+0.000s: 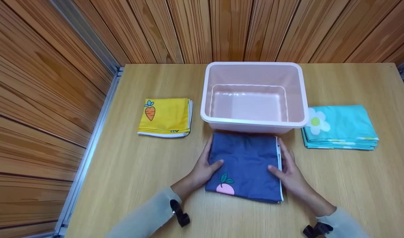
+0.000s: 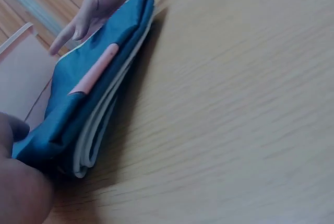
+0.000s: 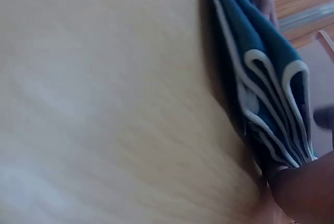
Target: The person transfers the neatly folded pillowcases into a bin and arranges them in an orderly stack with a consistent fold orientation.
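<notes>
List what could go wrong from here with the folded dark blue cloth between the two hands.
1. The folded dark blue cloth has loose stacked layers at its right edge; gripped only at the sides by the left hand and right hand, they could sag or unfold.
2. The pink plastic bin sits right against the cloth's far edge, so a low lift might catch its rim.

A folded navy cloth (image 1: 246,165) with a pink radish print lies flat before the bin.
</notes>
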### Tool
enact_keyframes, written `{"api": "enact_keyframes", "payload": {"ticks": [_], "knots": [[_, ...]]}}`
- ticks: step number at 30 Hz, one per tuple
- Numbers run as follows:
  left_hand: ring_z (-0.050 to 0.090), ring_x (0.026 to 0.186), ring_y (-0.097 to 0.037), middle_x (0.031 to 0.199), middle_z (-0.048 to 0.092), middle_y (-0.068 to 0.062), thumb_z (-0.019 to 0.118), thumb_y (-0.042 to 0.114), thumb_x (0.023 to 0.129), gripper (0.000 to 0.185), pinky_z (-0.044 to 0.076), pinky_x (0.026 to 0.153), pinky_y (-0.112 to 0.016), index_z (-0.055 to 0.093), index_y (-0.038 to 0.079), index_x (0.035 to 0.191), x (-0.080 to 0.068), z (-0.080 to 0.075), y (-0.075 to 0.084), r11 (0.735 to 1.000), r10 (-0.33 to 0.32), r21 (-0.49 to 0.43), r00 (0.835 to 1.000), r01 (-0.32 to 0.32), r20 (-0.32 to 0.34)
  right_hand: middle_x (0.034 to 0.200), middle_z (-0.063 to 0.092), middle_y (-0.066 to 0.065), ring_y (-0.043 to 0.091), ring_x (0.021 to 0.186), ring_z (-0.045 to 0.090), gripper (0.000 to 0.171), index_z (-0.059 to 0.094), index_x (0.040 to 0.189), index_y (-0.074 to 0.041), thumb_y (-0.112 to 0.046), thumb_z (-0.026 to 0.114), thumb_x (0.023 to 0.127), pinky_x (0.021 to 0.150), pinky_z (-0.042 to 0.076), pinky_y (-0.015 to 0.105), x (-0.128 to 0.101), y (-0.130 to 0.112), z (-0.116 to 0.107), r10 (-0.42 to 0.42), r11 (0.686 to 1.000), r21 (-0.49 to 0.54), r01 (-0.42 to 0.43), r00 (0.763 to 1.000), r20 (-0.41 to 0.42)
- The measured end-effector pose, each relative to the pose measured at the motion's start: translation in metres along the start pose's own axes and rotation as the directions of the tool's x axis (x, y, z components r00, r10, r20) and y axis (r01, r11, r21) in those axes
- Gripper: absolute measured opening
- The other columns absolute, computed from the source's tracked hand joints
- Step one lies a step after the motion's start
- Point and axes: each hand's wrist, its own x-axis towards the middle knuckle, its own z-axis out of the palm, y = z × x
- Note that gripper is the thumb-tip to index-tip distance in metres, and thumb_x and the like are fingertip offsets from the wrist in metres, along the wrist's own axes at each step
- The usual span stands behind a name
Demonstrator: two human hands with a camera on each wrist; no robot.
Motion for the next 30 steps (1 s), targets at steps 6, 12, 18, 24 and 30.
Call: {"api": "enact_keyframes", "payload": {"ticks": [6,12,18,24,30], "knots": [[0.002,0.156,-0.013,0.170,0.000,0.016,0.071,0.012,0.096,0.102,0.012,0.125,-0.046,-0.002,0.032,0.165,-0.003,0.003,-0.003,0.989,0.109,0.100,0.994,-0.110,0.016,0.169,-0.020,0.008,0.040,0.153,-0.015,0.087,0.025,0.163,-0.024,-0.010,0.075,0.093,0.112,0.000,0.077,-0.004,0.002,0.005,-0.038,0.995,-0.097,0.040,0.999,0.020],[0.001,0.157,-0.024,0.172,-0.003,0.000,0.074,0.010,0.093,0.096,0.015,0.124,-0.051,0.015,0.032,0.165,-0.005,0.005,-0.004,0.975,0.128,0.176,0.990,-0.136,0.054,0.169,-0.021,0.005,0.037,0.153,-0.016,0.085,0.035,0.160,-0.018,-0.007,0.079,0.088,0.113,0.003,0.076,-0.005,0.004,0.008,-0.059,0.990,-0.127,0.065,0.997,0.049],[0.005,0.157,-0.029,0.171,-0.003,-0.009,0.073,0.008,0.093,0.081,0.016,0.124,-0.051,0.034,0.028,0.160,-0.004,0.004,-0.005,0.979,0.092,0.172,0.992,-0.106,0.087,0.170,-0.018,0.008,0.036,0.154,-0.014,0.072,0.042,0.157,-0.014,0.003,0.071,0.092,0.117,0.004,0.071,-0.004,0.007,0.010,-0.075,0.985,-0.153,0.080,0.996,0.044],[0.006,0.157,-0.029,0.171,0.001,-0.007,0.073,0.010,0.095,0.078,0.014,0.124,-0.052,0.035,0.029,0.160,-0.004,0.004,-0.003,0.984,0.024,0.176,0.997,-0.038,0.080,0.170,-0.016,0.007,0.033,0.155,-0.014,0.069,0.043,0.156,-0.011,0.010,0.064,0.094,0.119,0.002,0.066,-0.004,0.008,0.011,-0.059,0.988,-0.140,0.063,0.998,0.031],[0.004,0.157,-0.028,0.172,-0.001,-0.006,0.072,0.013,0.095,0.079,0.014,0.124,-0.052,0.032,0.032,0.160,-0.003,0.005,-0.002,0.983,-0.019,0.184,0.997,0.005,0.077,0.171,-0.015,0.006,0.033,0.155,-0.013,0.067,0.043,0.156,-0.011,0.007,0.064,0.095,0.120,0.004,0.064,-0.004,0.008,0.010,-0.023,0.989,-0.148,0.028,0.999,0.035]]}}
